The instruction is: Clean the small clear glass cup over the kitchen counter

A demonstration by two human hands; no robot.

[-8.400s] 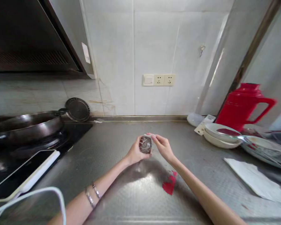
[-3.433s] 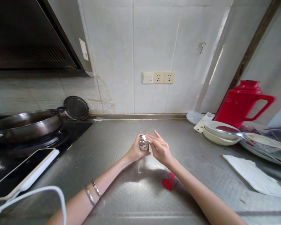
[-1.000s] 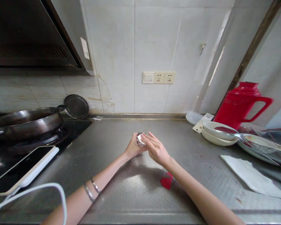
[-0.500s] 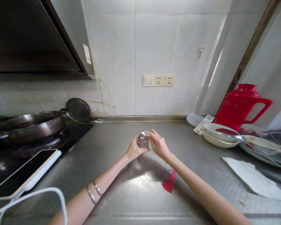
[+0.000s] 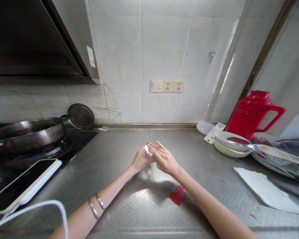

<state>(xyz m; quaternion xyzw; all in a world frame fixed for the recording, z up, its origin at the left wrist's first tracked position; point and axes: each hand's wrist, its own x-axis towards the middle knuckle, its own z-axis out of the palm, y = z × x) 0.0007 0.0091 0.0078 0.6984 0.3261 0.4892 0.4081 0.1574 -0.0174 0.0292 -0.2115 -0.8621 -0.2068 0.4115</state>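
My left hand (image 5: pixel 140 160) is wrapped round a small clear faceted glass container (image 5: pixel 149 154), held above the middle of the steel counter. Against its side or top my right hand (image 5: pixel 166 160) presses a white piece of tissue (image 5: pixel 147 149), fingers together over it. Most of the container is hidden behind my fingers and the tissue, so its exact kind does not show. Two silver bracelets (image 5: pixel 96 206) circle my left wrist area.
To the left a steel pan (image 5: pixel 37 134) sits on the black stove, with a phone (image 5: pixel 22 186) and white cable in front. On the right stand a red thermos (image 5: pixel 249 114), stacked bowls (image 5: pixel 230 151) and a folded paper towel (image 5: pixel 266 191). A red patch (image 5: pixel 177 196) marks the counter.
My right hand has moved left and closed over the glass container, laying the tissue on it and covering much of it. The view has shifted slightly.
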